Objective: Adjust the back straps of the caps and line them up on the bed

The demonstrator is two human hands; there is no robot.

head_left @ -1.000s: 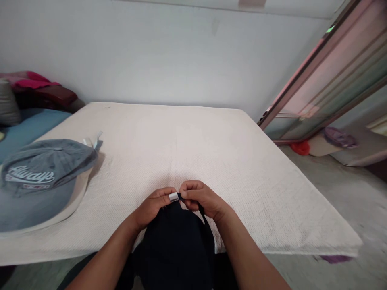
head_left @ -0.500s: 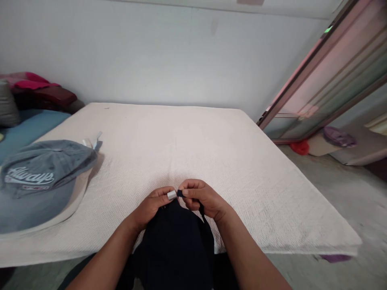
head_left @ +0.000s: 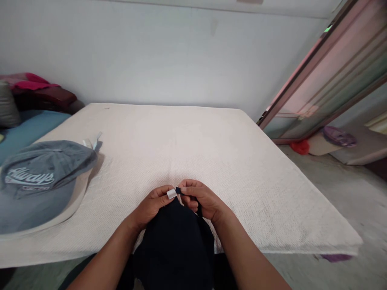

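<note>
A dark navy cap (head_left: 177,245) hangs at the table's near edge, over my lap. My left hand (head_left: 155,203) is closed, its thumb and fingers pinching a small silver buckle (head_left: 171,194) at the cap's strap side. Close beside it, my right hand (head_left: 201,197) is closed on the end of the dark strap (head_left: 178,191), which pokes out past the fingertips toward the buckle. The strap end sits right at the buckle's edge; whether it enters the slot I cannot tell. More of the strap runs down below my right hand.
A grey cap (head_left: 51,169) with white lettering lies at the left on the cream-covered table (head_left: 211,137). Beyond it are a blue surface (head_left: 39,123) and dark red and pink cloths (head_left: 36,84). At the right stands a framed sliding door (head_left: 326,72) above a grey floor.
My right hand has shifted slightly left, bringing the strap end closer to the buckle. The buckle has tilted a little in my left hand.
</note>
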